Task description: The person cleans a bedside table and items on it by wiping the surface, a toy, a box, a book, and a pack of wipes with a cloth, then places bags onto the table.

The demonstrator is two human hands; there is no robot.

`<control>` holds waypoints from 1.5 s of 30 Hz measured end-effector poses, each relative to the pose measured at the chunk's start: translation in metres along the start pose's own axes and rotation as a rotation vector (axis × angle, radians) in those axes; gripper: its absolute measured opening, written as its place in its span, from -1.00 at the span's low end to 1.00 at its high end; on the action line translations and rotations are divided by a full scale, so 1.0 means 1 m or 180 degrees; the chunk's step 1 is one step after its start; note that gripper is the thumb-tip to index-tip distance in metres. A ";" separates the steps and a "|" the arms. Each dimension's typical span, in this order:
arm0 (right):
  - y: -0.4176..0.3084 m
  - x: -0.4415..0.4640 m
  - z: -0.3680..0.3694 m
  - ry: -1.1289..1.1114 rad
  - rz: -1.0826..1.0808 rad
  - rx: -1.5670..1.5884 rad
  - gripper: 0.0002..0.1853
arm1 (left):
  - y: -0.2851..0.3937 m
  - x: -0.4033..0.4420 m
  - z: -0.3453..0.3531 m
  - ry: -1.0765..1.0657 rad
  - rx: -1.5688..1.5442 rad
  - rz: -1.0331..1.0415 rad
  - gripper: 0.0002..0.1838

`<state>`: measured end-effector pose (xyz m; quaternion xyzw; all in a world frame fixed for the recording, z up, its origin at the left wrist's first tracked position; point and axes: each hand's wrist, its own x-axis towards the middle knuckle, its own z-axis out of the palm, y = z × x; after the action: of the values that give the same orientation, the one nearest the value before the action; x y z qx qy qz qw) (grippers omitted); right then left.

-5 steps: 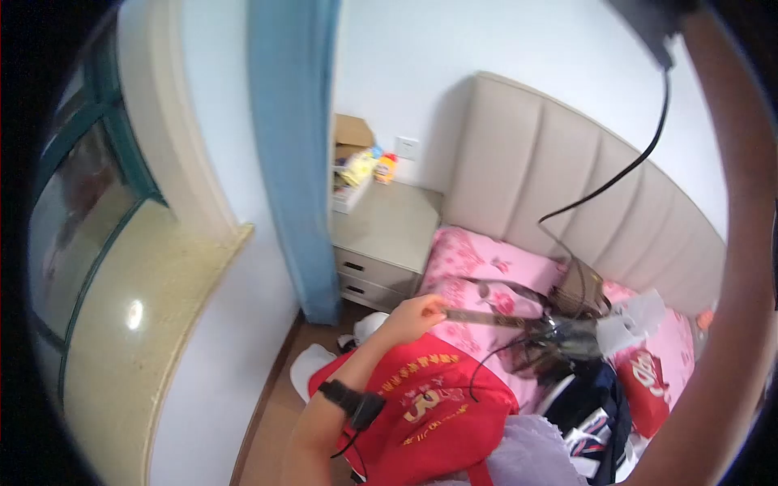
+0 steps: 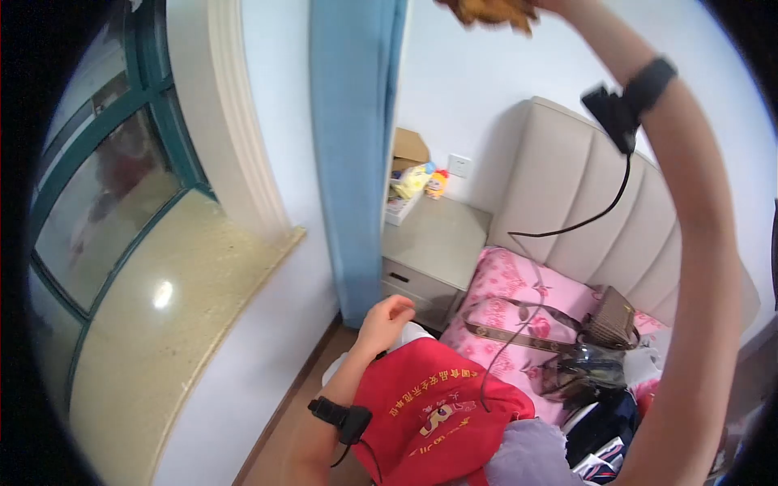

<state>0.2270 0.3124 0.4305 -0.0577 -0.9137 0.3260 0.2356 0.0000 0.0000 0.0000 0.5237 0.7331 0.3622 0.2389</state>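
Right hand (image 2: 556, 4) grips cloth (image 2: 490, 11) extending left; left hand (image 2: 386, 324), loosely curled, empty, is nearer the strap (image 2: 498, 334) on the bed (image 2: 523, 373).

red item (image 2: 433, 405): matt cloth | windowsill (image 2: 174, 324): smooth, glossy | see-through bag (image 2: 596, 368): shiny plastic

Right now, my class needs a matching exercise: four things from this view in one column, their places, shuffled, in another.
Things:
1. Red cloth with yellow lettering
2. Brown patterned strap
3. Tall blue fabric curtain
4. Orange-brown item

Places:
A. Stretched across pink floral bedding
B. Held up in the right hand
C. Just below the left hand
D. Hanging left of the pale nightstand

Pairs: 1-C, 2-A, 3-D, 4-B
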 end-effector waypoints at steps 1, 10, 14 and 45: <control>-0.028 0.027 0.018 -0.1010 0.0606 -0.0681 -0.67 | 0.033 0.004 0.135 0.0216 -0.1370 -0.0005 -0.76; 0.301 -0.210 0.133 -0.0079 0.2385 0.0357 -0.64 | 0.016 -0.060 0.058 0.0270 -0.1574 -0.0400 -0.82; 0.366 -0.281 0.169 0.0561 0.2886 0.2340 -0.72 | 0.058 -0.067 0.056 0.0678 -0.1966 -0.0749 -0.78; 0.563 -0.215 0.238 0.0466 0.2639 0.0044 -0.60 | 0.066 0.239 0.170 0.1196 -0.5748 -0.1658 -0.92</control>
<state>0.2781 0.5611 -0.1663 -0.4420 -0.7917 0.3944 0.1492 0.0824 0.2848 -0.0473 -0.1042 0.2971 0.8042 0.5041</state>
